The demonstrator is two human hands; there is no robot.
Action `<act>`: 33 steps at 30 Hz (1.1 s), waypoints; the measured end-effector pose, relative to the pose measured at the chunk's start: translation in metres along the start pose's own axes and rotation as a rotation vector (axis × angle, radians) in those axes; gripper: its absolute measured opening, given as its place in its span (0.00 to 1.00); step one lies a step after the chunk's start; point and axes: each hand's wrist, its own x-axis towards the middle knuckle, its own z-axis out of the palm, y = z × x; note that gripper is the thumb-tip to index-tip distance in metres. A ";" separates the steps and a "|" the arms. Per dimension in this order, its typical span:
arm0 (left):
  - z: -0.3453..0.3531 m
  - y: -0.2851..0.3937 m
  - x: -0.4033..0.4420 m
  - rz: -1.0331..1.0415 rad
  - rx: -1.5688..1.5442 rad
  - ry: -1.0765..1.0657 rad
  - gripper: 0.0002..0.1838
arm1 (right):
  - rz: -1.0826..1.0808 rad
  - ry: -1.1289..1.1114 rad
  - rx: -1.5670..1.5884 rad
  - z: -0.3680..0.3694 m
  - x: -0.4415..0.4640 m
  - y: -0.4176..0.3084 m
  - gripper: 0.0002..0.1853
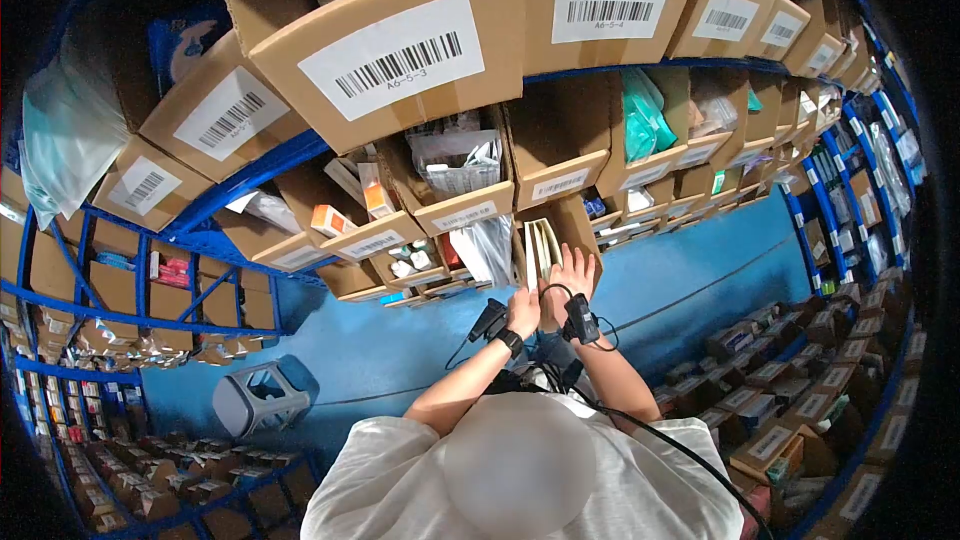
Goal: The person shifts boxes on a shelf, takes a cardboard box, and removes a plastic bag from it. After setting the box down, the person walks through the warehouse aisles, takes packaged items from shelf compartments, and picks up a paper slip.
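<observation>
A cardboard bin point(577, 220) juts out from the lower part of the shelf, with several slim cream-white boxes point(537, 245) standing on edge inside. Against the bin's near edge, my left hand point(523, 311) is closed, its fingers bent around the front panel. My right hand point(573, 274) reaches over the bin's right part beside the slim boxes. Its fingers are stretched and spread, with nothing seen gripped in them. A black watch point(510, 342) is on my left wrist, and a black strapped device point(581, 320) with a cable is on my right.
Barcoded cardboard bins point(390, 55) fill the blue shelf above and around my hands. Clear bags point(487, 250) protrude from a bin at left. A grey stool point(260, 398) stands on the blue floor point(370, 350). More loaded racks point(800, 370) line both sides.
</observation>
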 end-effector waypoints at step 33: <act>-0.014 0.035 0.012 -0.072 0.166 -0.012 0.16 | 0.249 0.158 0.664 -0.108 -0.017 0.055 0.08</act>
